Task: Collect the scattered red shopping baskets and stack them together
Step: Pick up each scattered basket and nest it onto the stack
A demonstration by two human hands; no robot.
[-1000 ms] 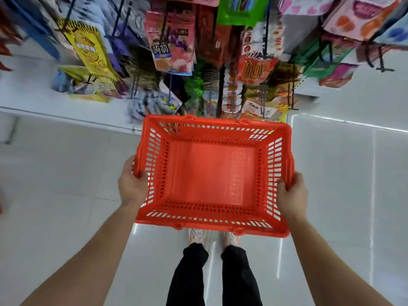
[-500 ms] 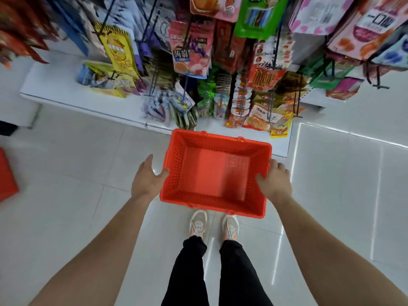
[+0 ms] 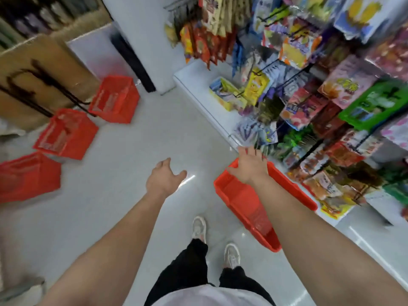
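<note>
- The nearest basket sits on the floor right against the foot of the snack rack. Its far side runs along the hanging packets, so I judge that a quick lift could snag them or knock some down.
- The right hand hovers above that basket's far end with fingers spread. Its grip is wide open and holds nothing. Whether the palm touches the rim I cannot tell through the blur.
- The left hand hangs over bare floor, away from the rack, loosely open and empty.
- The view is smeared, which suggests fast turning. Moving off hastily risks kicking the nearest basket, which lies just beside the person's right shoe.
- Three more baskets sit well away from the rack, across the aisle: the far basket, the middle basket and the near-left basket.
- All three seem to rest at skewed angles. I judge that stacking one crooked could leave it jammed or tipping.
- All four are bright red plastic, rectangular and open-topped, and look empty. The side slots are too blurred to make out.
- A black metal stand by the cardboard panel stands close to the middle basket and could catch it.
</note>
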